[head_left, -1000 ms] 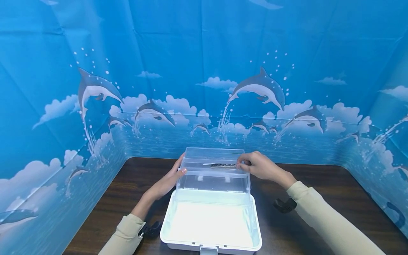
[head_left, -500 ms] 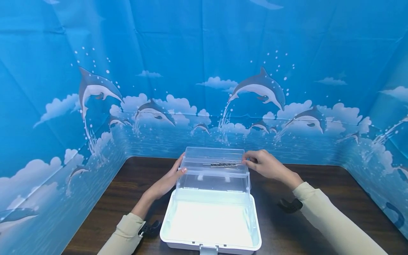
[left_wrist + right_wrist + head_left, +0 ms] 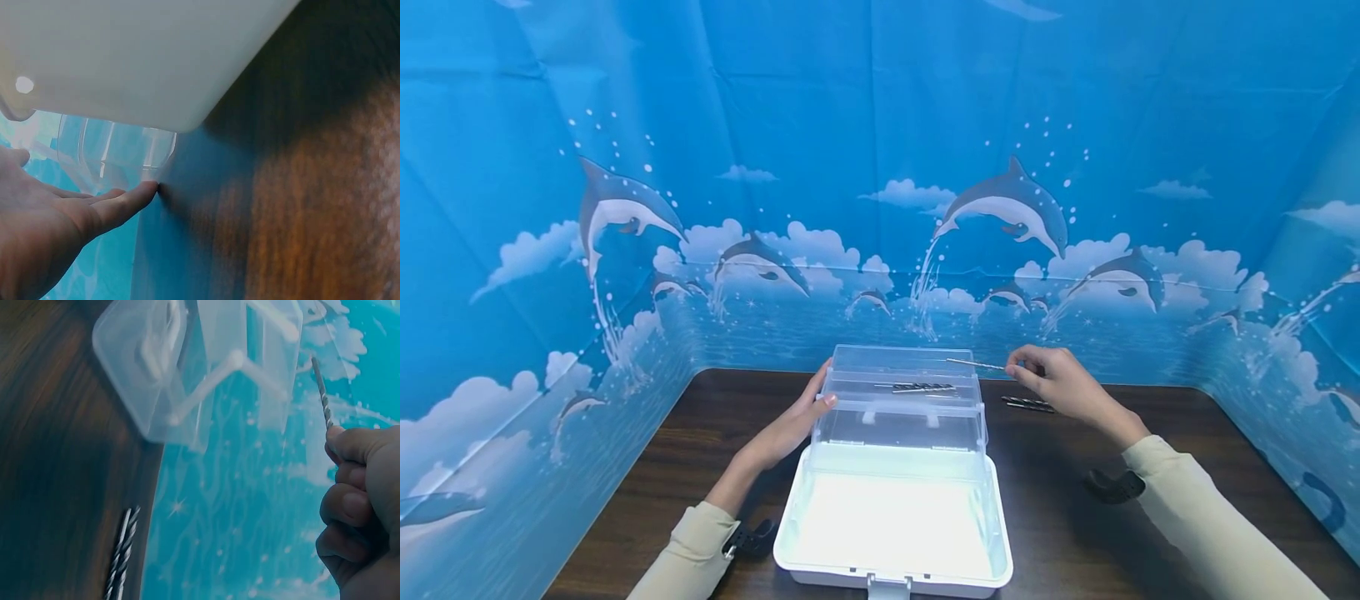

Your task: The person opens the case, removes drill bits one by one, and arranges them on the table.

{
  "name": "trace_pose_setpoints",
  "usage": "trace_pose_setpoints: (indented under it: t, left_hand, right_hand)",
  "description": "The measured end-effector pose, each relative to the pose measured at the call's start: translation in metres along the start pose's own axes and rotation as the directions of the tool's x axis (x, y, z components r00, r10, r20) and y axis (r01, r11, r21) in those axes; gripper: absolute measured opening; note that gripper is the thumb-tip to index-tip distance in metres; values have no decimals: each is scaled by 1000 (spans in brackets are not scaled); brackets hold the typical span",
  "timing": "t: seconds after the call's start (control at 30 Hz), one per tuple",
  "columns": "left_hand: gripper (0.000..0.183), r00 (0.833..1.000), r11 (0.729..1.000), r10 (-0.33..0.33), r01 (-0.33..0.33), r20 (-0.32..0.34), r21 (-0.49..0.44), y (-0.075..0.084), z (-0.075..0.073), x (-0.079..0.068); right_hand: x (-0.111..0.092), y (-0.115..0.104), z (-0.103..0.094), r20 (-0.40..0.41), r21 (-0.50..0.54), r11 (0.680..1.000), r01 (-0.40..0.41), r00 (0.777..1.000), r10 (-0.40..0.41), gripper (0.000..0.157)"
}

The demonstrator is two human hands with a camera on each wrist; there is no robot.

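Note:
My right hand (image 3: 1063, 385) pinches a thin drill bit (image 3: 976, 363) between thumb and forefinger, raised beside a clear plastic tray (image 3: 857, 382). The bit's free end points left over the tray's back part; its spiral shows in the right wrist view. Several drill bits (image 3: 922, 387) lie in the tray. My left hand (image 3: 784, 435) rests along the tray's left side, thumb at the front edge and fingers extended. Tray and clear lid stand at the back of an opened white storage box (image 3: 790, 557). On the table right of it lie dark drill bits (image 3: 1027, 404).
The box's brightly lit base sits near the front of a dark wood table (image 3: 662, 500), with a latch (image 3: 890, 587) facing me. A blue dolphin-print cloth (image 3: 880, 167) surrounds the table's back and sides. Dark wrist straps (image 3: 1116, 487) hang at both sleeves.
My right hand has moved right and slightly up, away from the tray, drawing the thin drill bit out. The dark bits on the table have come into sight. My left hand stays put.

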State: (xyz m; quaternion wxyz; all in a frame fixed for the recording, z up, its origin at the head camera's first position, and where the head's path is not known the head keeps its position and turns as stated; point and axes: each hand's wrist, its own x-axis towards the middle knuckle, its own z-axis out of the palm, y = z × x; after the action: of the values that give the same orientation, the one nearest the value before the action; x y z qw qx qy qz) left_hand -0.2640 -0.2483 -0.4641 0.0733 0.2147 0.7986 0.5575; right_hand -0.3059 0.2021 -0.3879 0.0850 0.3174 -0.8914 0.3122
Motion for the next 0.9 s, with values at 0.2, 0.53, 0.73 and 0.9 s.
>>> trace_pose_setpoints:
  t: [0.2,0.53,0.73,0.9]
  left_hand:
    - [67,1000,1000,2,-2,2,4,0,-1,0]
    - [65,1000,1000,-5,5,9,-11,-3,-1,0]
    - [65,1000,1000,-5,5,4,-5,-2,-1,1]
    - [65,1000,1000,-10,10,5,-10,1,-1,-1]
  right_hand:
    - [-14,21,-4,-36,-9,998,-60,998,60,13]
    - [-38,60,3,-33,15,987,-157,987,158,23]
    - [-46,88,14,8,24,982,-190,982,190,21]
    - [-50,104,18,57,21,981,-192,980,191,11]
